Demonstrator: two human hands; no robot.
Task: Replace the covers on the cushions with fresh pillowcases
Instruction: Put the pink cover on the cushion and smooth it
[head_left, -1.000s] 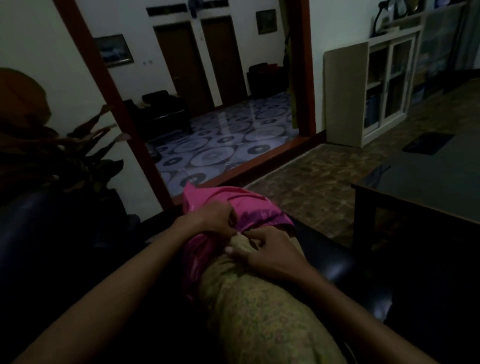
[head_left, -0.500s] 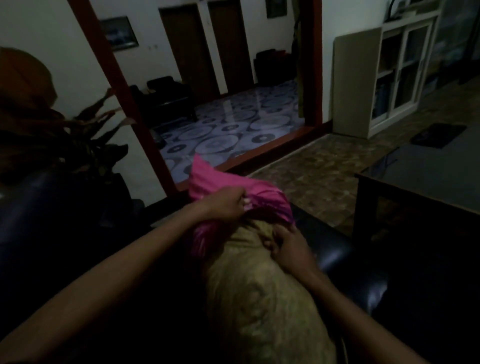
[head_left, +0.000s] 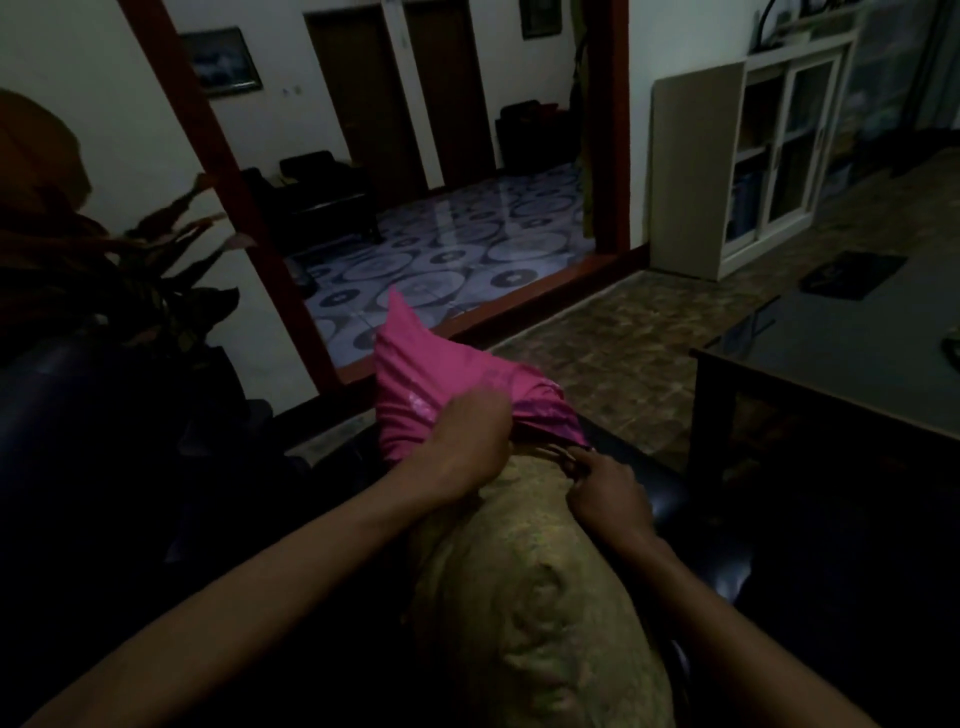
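Observation:
A long cushion in a yellow-green patterned cover (head_left: 540, 597) lies in front of me, pointing away. Its far end is a pink cushion (head_left: 431, 374) whose corner sticks up. My left hand (head_left: 467, 441) grips the bunched pink fabric near the edge of the patterned cover. My right hand (head_left: 602, 488) pinches the rim of the patterned cover just right of it. The two hands are close together, and the seam between pink and patterned fabric lies between them.
I sit on a dark sofa (head_left: 691, 530). A dark low table (head_left: 831, 374) stands at the right with a black mat (head_left: 852, 274) on it. A plant (head_left: 130, 270) is at the left, a white cabinet (head_left: 753, 166) at the back right.
The pink cushion has come further out of the patterned cover and its corner now stands higher. My hands have moved apart a little, the right one drawing the cover's rim toward me.

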